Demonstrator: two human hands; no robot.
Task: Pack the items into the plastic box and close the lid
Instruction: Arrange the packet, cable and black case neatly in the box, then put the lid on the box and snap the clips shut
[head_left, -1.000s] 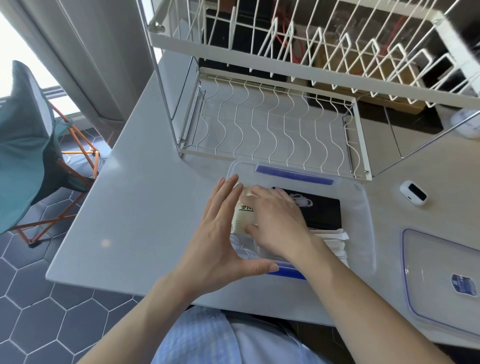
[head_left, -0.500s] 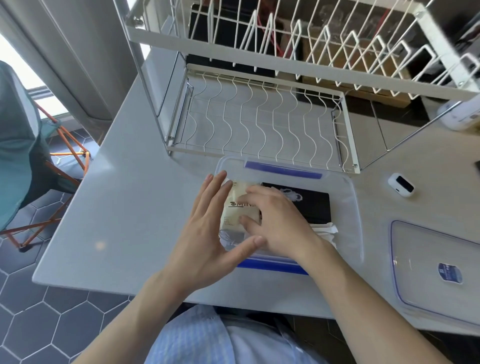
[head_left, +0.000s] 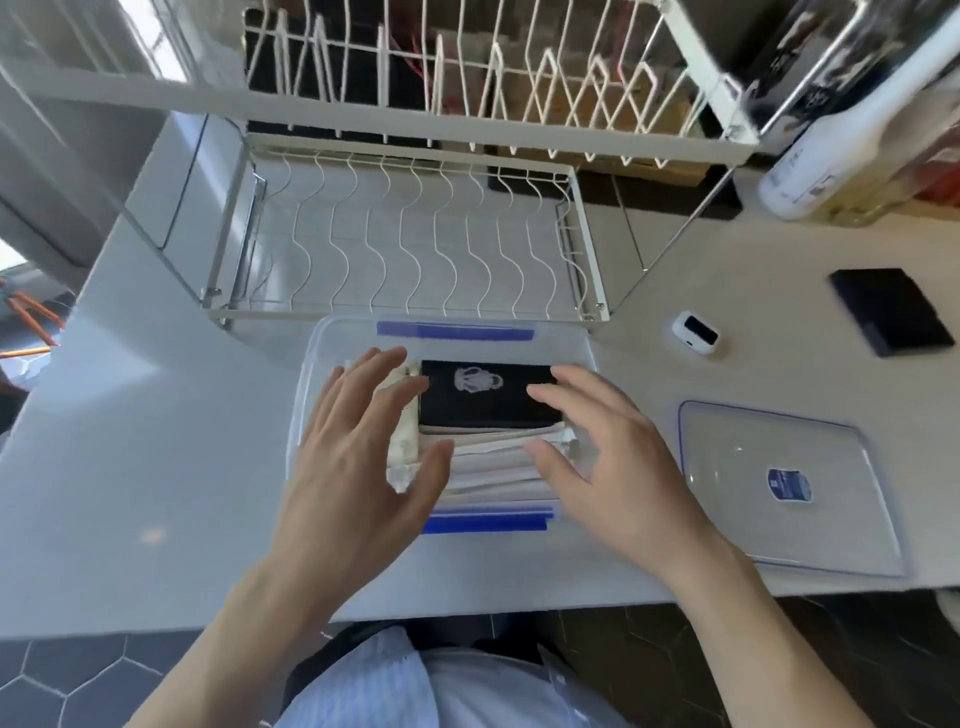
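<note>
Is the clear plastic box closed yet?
Open: the clear plastic box has no lid on; its clear lid lies flat on the counter to its right.

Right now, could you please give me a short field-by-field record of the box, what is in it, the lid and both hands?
box: clear plastic box, open, on the white table in front of the wire dish rack
contents: black packet, cream pouch, white paper sleeves
lid: lid flat on the table, right of the box
left hand: left hand spread open over the pouch
right hand: right hand open over the box's right side
outside box: small white device, black pad
</note>
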